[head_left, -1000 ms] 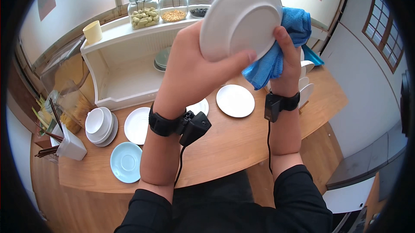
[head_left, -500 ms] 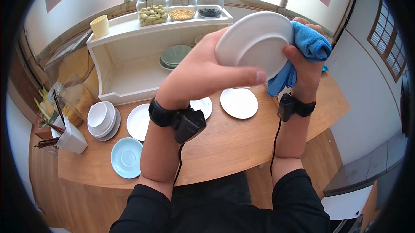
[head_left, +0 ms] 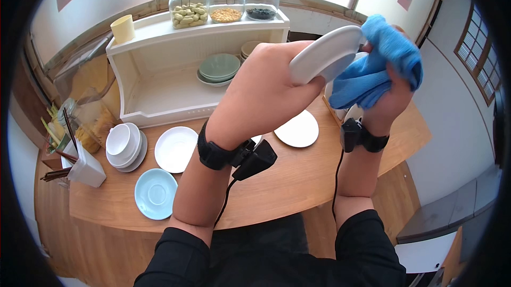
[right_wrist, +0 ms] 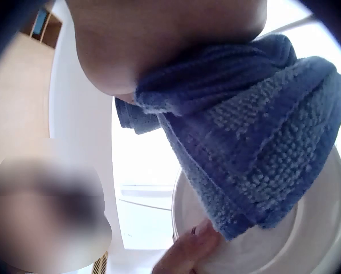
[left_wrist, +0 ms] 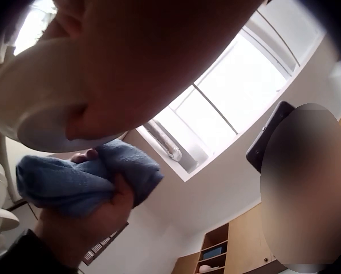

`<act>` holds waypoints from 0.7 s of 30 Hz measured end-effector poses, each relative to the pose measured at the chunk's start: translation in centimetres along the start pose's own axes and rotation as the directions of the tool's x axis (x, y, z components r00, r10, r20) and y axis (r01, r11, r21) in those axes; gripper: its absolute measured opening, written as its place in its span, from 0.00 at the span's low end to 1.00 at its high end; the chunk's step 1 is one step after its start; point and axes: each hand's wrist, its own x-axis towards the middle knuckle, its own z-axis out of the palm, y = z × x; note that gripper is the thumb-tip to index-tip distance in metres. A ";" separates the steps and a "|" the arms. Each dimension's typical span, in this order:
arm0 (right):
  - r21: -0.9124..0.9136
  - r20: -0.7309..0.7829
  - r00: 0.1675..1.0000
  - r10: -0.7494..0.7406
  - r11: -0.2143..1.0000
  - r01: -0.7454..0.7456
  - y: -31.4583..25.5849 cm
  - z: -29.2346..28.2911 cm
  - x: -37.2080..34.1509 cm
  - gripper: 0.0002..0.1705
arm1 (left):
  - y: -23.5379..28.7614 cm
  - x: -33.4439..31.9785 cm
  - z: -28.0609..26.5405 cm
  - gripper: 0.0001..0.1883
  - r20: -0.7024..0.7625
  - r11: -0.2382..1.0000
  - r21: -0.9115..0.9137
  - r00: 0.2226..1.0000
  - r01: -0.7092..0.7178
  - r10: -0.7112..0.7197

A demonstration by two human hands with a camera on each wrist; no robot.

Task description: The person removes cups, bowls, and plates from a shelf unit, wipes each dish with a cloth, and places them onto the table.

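Observation:
In the head view my left hand (head_left: 261, 93) grips a white plate (head_left: 327, 55) by its edge, thumb on the near face. The plate is raised above the table and tilted steeply. To its right, my right hand (head_left: 393, 103) holds a bunched blue cloth (head_left: 391, 55), which overlaps the plate's right edge in this view. From the left wrist, the cloth (left_wrist: 68, 182) appears just below the plate (left_wrist: 36, 85). The right wrist view has the cloth (right_wrist: 262, 137) hanging in front of the plate (right_wrist: 321, 211), with my left thumb (right_wrist: 187, 248) on the plate.
On the wooden table (head_left: 255, 196) lie a light blue saucer (head_left: 156, 194) and white plates (head_left: 298, 130). White dishes (head_left: 125, 146) are stacked at left by a chopstick holder (head_left: 88, 172). Behind stands a white shelf (head_left: 159, 87) with green dishes (head_left: 219, 67) inside, jars (head_left: 189, 5) on top.
The plate has come down from its higher position and turned more edge-on. The right hand has moved right and down with the cloth, which now bunches differently.

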 end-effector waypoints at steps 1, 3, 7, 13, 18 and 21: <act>-0.303 0.060 0.974 -0.218 0.926 0.226 -0.3 1.0 0.1 0.21 | 0.0 0.1 0.1 0.19 -0.009 0.996 0.088 1.000 -0.008 0.009; -0.658 0.298 0.845 -0.445 0.545 0.519 -1.1 3.2 0.0 0.19 | 0.1 0.0 0.2 0.18 -0.037 0.989 0.143 0.998 -0.039 0.045; -0.684 0.503 0.766 -0.400 0.356 0.636 -1.6 6.1 -1.4 0.26 | 0.4 -0.4 0.9 0.15 -0.148 0.969 0.162 0.966 -0.186 0.210; -0.715 0.435 0.745 -0.506 0.309 0.627 -0.4 5.5 -0.9 0.25 | 0.8 -0.4 1.4 0.08 -0.173 0.941 0.273 0.952 -0.201 0.254; -0.761 0.302 0.832 -0.466 0.408 0.505 -0.5 4.3 -0.4 0.15 | 0.8 -0.9 1.8 0.13 -0.084 0.931 0.312 0.971 -0.189 0.225; -0.713 0.504 0.735 -0.455 0.260 0.650 -2.6 5.7 -2.3 0.18 | 1.2 -1.2 2.7 0.16 -0.117 0.967 0.112 0.964 -0.227 0.240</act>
